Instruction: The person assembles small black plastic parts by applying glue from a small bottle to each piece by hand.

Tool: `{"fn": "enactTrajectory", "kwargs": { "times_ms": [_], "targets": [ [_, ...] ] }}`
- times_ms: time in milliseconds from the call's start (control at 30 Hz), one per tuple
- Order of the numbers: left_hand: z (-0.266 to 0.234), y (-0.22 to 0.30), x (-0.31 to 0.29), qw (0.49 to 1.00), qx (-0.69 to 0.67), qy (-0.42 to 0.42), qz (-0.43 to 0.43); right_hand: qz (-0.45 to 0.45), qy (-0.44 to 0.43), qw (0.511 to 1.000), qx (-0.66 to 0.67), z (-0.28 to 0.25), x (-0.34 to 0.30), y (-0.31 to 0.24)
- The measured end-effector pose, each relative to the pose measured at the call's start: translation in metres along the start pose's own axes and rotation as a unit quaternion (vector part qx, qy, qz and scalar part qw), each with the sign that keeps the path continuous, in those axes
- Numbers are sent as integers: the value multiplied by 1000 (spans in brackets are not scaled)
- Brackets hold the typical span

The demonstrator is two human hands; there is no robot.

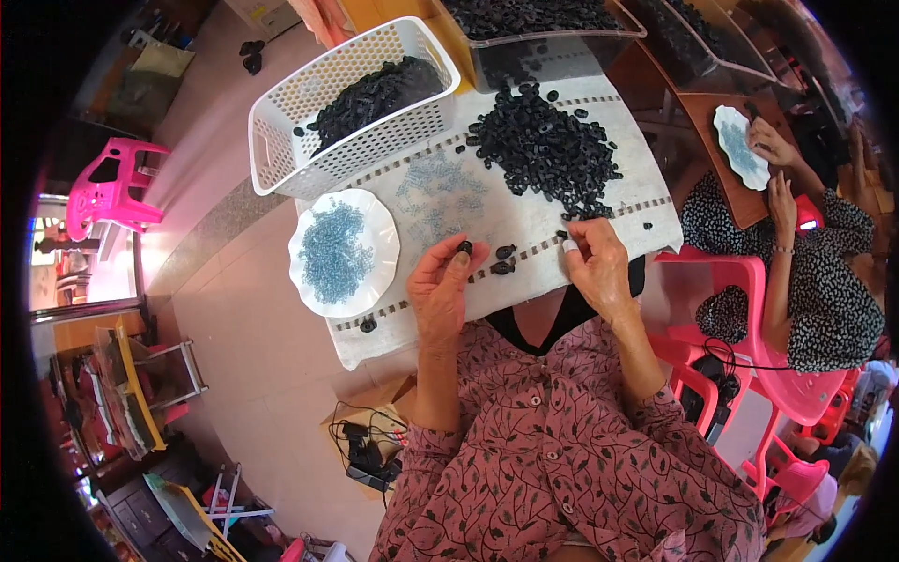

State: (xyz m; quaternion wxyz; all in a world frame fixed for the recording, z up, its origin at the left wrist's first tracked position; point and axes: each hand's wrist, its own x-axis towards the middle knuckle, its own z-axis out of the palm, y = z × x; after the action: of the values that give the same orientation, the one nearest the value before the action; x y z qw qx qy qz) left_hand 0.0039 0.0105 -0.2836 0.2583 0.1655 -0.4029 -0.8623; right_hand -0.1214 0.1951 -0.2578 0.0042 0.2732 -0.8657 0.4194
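My left hand (440, 290) pinches a small black plastic part (465, 246) between thumb and fingertips, above the near side of the cloth-covered table. My right hand (601, 272) is closed at the near edge of the black pile. A small dark piece (562, 234) shows at its fingertips; whether it is gripped is hard to make out. Between my hands lie a few loose black parts (503, 268). The large pile of black parts (543, 145) spreads beyond my right hand. Left of my left hand, a white scalloped plate (387, 239) holds many tiny bluish, spring-like pieces (332, 253).
More bluish pieces (440, 192) are scattered on the cloth. A white perforated basket (272, 169) of black parts stands at the far left, a clear bin (552, 56) at the back. At right, another person's hands (773, 145) work by a second plate (726, 117).
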Motion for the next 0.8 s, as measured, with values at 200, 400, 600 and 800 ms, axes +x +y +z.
{"fn": "enactTrajectory", "kwargs": {
  "times_ms": [200,400,600,800],
  "targets": [
    [14,1,-3,1000,-21,-16,-13,-13,-2,999,-38,1,-2,-2],
    [27,-7,-12,993,-74,-52,-76,0,19,997,-75,7,-1,-1],
    [32,-17,-17,980,-135,-68,-129,16,17,996,-90,8,0,-1],
    [34,-18,-16,967,-188,-77,-154,-5,20,998,-57,8,2,-1]
  ]
}}
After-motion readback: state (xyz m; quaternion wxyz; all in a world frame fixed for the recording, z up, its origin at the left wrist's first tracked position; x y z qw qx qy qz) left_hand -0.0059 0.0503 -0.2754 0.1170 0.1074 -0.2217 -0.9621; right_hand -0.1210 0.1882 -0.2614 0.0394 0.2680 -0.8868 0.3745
